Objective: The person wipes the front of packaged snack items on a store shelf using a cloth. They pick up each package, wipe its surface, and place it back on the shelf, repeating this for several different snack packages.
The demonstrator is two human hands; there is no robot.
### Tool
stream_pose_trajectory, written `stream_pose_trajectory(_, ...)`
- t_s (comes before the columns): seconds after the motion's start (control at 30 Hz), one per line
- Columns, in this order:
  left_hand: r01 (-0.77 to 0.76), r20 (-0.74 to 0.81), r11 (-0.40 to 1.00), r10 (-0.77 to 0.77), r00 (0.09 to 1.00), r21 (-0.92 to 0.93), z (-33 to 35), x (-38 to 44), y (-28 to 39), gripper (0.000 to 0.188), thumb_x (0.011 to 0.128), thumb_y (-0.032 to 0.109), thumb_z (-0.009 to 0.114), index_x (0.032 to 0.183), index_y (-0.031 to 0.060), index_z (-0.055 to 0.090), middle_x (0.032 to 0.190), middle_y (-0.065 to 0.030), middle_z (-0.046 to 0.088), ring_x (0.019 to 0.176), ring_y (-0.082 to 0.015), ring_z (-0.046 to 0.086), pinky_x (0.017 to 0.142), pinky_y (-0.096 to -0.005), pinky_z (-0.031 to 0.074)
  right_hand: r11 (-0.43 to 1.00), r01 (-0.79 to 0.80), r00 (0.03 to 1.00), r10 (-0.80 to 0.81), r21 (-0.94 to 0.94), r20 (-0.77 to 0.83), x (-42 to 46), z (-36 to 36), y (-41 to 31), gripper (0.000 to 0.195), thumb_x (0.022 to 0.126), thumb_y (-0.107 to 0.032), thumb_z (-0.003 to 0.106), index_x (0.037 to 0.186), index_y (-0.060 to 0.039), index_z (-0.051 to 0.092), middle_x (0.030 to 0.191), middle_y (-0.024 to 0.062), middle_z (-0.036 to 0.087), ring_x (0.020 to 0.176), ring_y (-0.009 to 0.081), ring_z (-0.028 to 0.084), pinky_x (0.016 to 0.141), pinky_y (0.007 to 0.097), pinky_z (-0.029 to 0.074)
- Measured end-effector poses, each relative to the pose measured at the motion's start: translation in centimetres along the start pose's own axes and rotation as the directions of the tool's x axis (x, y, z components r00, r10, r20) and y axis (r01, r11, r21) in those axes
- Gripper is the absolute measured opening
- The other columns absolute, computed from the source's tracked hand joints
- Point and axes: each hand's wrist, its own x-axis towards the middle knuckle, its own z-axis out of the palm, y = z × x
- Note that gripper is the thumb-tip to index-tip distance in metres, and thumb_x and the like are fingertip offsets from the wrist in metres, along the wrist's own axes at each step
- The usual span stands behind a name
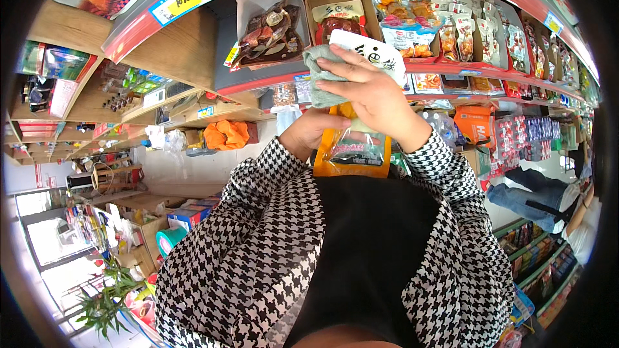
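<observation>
An orange-edged food pouch (355,154) with a clear window is gripped near its middle by my left hand (321,128). My right hand (372,92) presses a folded grey-green cloth (325,88) on the upper part of the pouch, fingers spread over it. The pouch's white top (384,60), printed with dark characters, shows beyond my fingers. Just past my hands, on the shelf, a red and white pouch (338,14) lies in a cardboard box, beside a grey box holding dark vacuum-packed meat (273,34).
Boxes of small snack packs (457,29) line the shelf, whose red edge (271,79) runs before me. Wooden shelving (164,53) is at the left, with an orange bag (226,135) below. Bottle packs (505,140) and another person (541,198) are at the right.
</observation>
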Motion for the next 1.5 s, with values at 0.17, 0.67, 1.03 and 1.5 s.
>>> stream_pose_trajectory(0.17, 0.141, -0.103, 0.947, -0.115, 0.988, 0.289, -1.6, -0.7, 0.2, 0.066, 0.082, 0.005, 0.061, 0.141, -0.0004, 0.032, 0.137, -0.0196, 0.047, 0.123, -0.0355, 0.051, 0.101, -0.0530, 0.044, 1.000, -0.011, 1.000, 0.011, -0.008, 0.000, -0.9, -0.9, 0.6, 0.045, 0.070, 0.008, 0.053, 0.108, -0.0115, 0.069, 0.125, 0.0045, 0.062, 0.132, 0.0277, 0.044, 0.109, 0.0424, 0.038)
stream_pose_trajectory(0.67, -0.159, 0.055, 0.987, 0.161, 0.985, -0.038, 0.2, -1.4, 1.0, 0.071, 0.082, -0.003, 0.061, 0.144, 0.0011, 0.027, 0.138, -0.0199, 0.045, 0.125, -0.0393, 0.048, 0.101, -0.0582, 0.042, 0.880, -0.424, 0.861, 0.317, -0.216, -0.398, -5.8, -5.7, 4.3, 0.050, 0.069, 0.010, 0.045, 0.108, -0.0077, 0.070, 0.112, 0.0160, 0.064, 0.108, 0.0339, 0.059, 0.093, 0.0390, 0.047)
stream_pose_trajectory(1.03, -0.177, -0.050, 0.984, 0.177, 0.983, -0.004, -1.3, -0.6, -0.8, 0.067, 0.083, -0.014, 0.050, 0.143, 0.0093, 0.032, 0.142, -0.0159, 0.040, 0.131, -0.0335, 0.043, 0.104, -0.0612, 0.039, 0.944, 0.054, 0.984, -0.105, -0.325, -0.144, -1.0, 1.0, -0.8, 0.030, 0.066, -0.011, 0.061, 0.093, -0.0145, 0.073, 0.111, 0.0011, 0.062, 0.111, 0.0259, 0.055, 0.097, 0.0429, 0.045)
stream_pose_trajectory(1.5, -0.308, 0.070, 0.946, 0.316, 0.946, -0.100, 0.9, -0.7, 1.3, 0.069, 0.088, 0.002, 0.057, 0.147, 0.0062, 0.021, 0.143, -0.0218, 0.038, 0.127, -0.0431, 0.045, 0.104, -0.0616, 0.038, 0.900, -0.413, 0.849, 0.326, -0.139, -0.416, -4.8, -3.4, 3.1, 0.051, 0.069, 0.009, 0.045, 0.109, -0.0117, 0.071, 0.112, 0.0157, 0.063, 0.105, 0.0308, 0.057, 0.091, 0.0373, 0.047)
